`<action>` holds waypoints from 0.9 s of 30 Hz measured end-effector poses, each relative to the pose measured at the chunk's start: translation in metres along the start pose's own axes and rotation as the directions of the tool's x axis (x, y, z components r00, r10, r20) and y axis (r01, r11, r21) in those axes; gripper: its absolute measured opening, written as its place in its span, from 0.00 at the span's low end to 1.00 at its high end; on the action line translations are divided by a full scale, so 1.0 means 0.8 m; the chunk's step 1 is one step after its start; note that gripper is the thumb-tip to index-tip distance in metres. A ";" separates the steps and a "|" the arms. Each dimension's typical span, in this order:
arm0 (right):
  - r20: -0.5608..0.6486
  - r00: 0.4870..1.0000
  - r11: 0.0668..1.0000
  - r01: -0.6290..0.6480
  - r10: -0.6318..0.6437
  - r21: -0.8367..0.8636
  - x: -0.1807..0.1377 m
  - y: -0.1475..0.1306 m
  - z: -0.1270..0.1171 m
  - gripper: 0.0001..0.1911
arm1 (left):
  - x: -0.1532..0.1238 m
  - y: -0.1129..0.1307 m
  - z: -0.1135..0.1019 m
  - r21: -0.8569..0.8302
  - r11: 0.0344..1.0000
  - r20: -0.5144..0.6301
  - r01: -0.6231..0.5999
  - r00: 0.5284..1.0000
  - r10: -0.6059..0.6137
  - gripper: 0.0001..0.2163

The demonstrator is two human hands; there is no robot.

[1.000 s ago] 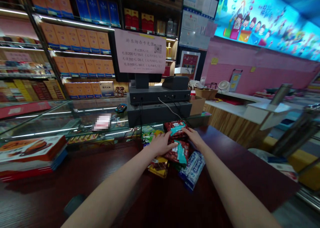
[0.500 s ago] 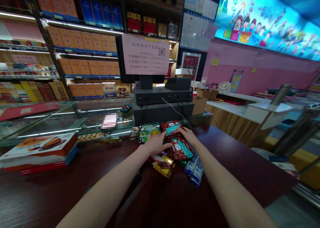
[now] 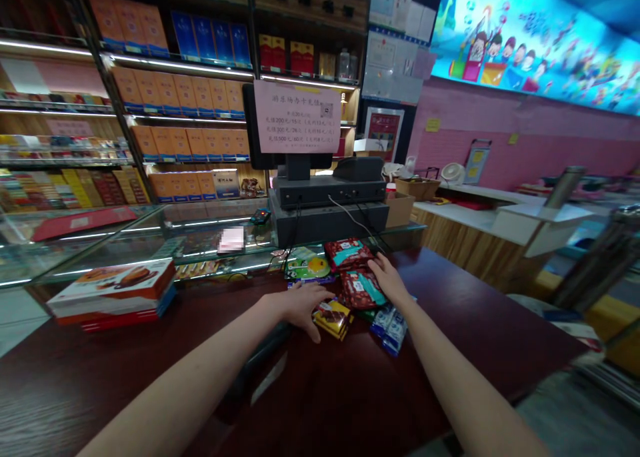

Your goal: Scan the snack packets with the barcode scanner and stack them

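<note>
My left hand [image 3: 299,307] is open, thumb and fingers apart, at the left edge of some yellow snack packets [image 3: 334,319]. Beside the upper right of the pile, my right hand [image 3: 389,278] rests with its fingers extended against a brown and teal snack bag [image 3: 364,289]. A second brown bag [image 3: 349,252] lies just behind that one. Blue and white packets [image 3: 390,328] sit below my right wrist. A green bag [image 3: 306,263] with a yellow print lies behind my left hand, and a purple packet is partly covered by my fingers.
Stacked boxes [image 3: 117,290] stand on the dark red counter [image 3: 480,323] at the left. Behind the snacks are a glass display case [image 3: 195,233] and a grey register base [image 3: 330,222] with cables. A dark elongated object [image 3: 260,357] lies under my left forearm.
My left hand has moved off the brown bags, down and left to the yellow packets. My right hand has shifted slightly right, to the bags' edge. The view has turned a little left.
</note>
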State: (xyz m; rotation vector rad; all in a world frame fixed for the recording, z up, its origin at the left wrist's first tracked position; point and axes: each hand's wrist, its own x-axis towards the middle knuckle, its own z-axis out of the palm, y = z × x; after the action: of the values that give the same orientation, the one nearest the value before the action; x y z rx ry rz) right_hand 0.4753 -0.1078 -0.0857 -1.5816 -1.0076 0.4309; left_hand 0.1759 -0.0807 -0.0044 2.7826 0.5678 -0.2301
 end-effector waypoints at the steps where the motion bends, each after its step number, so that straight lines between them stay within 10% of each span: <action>1: -0.001 1.000 1.000 -0.017 0.017 0.020 -0.004 0.003 0.002 0.39 | 0.003 0.001 0.003 0.024 1.000 -0.008 -0.004 1.000 0.005 0.48; 27: -0.299 0.894 0.925 0.251 -0.334 -0.284 -0.081 -0.044 0.035 0.27 | -0.007 -0.006 -0.008 0.121 0.991 -0.095 0.056 0.994 -0.045 0.33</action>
State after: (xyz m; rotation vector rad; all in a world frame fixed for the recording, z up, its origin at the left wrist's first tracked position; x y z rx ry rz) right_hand 0.4048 -0.1429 -0.0764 -1.6086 -1.0310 -0.1819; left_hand 0.1691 -0.0762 0.0018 2.9129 0.6687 -0.1536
